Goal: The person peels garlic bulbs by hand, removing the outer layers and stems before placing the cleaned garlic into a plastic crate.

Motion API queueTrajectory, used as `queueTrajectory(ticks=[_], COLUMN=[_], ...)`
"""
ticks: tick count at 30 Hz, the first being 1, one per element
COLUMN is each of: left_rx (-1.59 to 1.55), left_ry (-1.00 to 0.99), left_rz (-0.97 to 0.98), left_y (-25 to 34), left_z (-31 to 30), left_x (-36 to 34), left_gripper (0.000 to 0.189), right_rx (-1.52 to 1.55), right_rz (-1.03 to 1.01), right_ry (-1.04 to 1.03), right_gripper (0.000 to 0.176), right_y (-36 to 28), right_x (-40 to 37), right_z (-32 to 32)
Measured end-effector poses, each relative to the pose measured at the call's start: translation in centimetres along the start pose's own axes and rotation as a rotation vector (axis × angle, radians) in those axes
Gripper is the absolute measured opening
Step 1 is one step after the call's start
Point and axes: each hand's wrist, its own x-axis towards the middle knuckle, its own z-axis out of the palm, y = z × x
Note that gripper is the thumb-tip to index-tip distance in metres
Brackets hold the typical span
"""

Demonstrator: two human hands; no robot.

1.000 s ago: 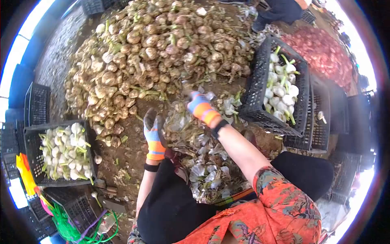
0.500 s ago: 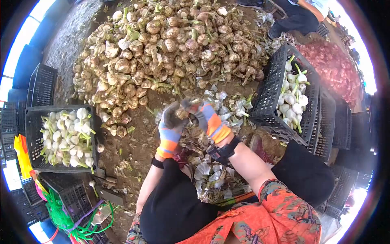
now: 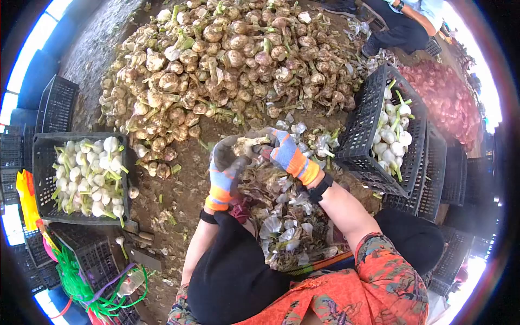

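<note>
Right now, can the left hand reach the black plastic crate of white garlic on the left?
Probably yes: the black plastic crate sits open-topped on the left hand's side, mostly dirt between. The hand first has to drop its brown garlic bulb.

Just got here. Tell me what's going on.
A seated person grips one garlic bulb between the gloved left hand and right hand, above a heap of peeled skins by the knees. A big pile of unpeeled garlic lies on the ground ahead. A black crate on the left and a crate on the right hold cleaned white bulbs. Another person crouches beyond the pile.
</note>
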Motion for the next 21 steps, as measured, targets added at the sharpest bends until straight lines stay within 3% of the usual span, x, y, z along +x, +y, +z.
queueTrajectory(ticks=[1,2,3,5,6,7,8,9,11,12,14,16,17,19,20,21], left_rx=[0.0,-0.082,-0.164,-0.179,-0.252,-0.325,0.065,0.284,0.196,0.2,-0.055,-0.139,-0.23,-0.167,-0.074,0.021], left_ry=[0.001,-0.012,-0.025,-0.038,-0.024,-0.007,-0.055,-0.127,-0.078,-0.079,-0.039,-0.074,-0.107,-0.105,-0.153,-0.201], left_rz=[0.001,-0.103,-0.21,-0.233,-0.22,-0.208,-0.083,-0.013,-0.024,-0.025,-0.289,-0.301,-0.31,-0.301,-0.204,-0.107], left_y=[0.7,1.2,1.5,1.3,1.3,1.2,0.6,0.2,0.2,0.7,2.0,2.2,2.1,1.0,0.3,-0.2], left_z=[0.3,0.5,0.7,1.1,1.8,2.1,1.8,1.4,1.2,1.2,1.2,0.8,0.8,0.6,0.3,0.0], left_x=[0.0,-0.1,-0.3,-0.2,-0.2,-0.1,0.8,0.5,0.2,0.1,0.0,0.0,0.0,0.3,0.5,0.8], left_gripper=[0.048,0.046,0.045,0.044,0.044,0.044,0.047,0.05,0.055,0.055,0.053,0.055,0.057,0.057,0.059,0.061], right_rx=[-0.173,-0.601,-0.601,-1.072,-1.074,-0.638,-0.199,-0.196,-0.342,-0.1,0.055,0.301,0.298,-0.126,-0.394,-0.393], right_rz=[-0.089,-0.259,-0.256,-0.408,-0.411,-0.26,-0.104,-0.097,0.158,0.101,0.126,0.125,0.125,-0.039,-0.154,-0.153], right_ry=[-0.032,-0.07,-0.069,0.001,0.0,0.068,0.131,0.131,0.353,0.219,0.169,0.167,0.166,0.177,0.209,0.208], right_gripper=[0.022,0.026,0.026,0.029,0.029,0.03,0.031,0.031,0.029,0.026,0.026,0.024,0.024,0.021,0.019,0.019], right_y=[-0.4,-1.1,-0.9,0.3,1.1,2.0,2.4,2.6,2.7,3.6,3.5,3.2,2.5,0.9,1.6,1.9], right_x=[0.2,0.2,0.3,0.6,0.7,0.6,0.4,0.0,-0.7,-0.2,-0.2,-0.5,-0.5,-0.5,-0.3,-0.5], right_z=[0.1,-0.3,-0.6,-1.3,-1.3,-0.9,-0.2,0.3,1.0,-0.1,-0.7,-0.7,-0.1,1.4,1.2,0.3])
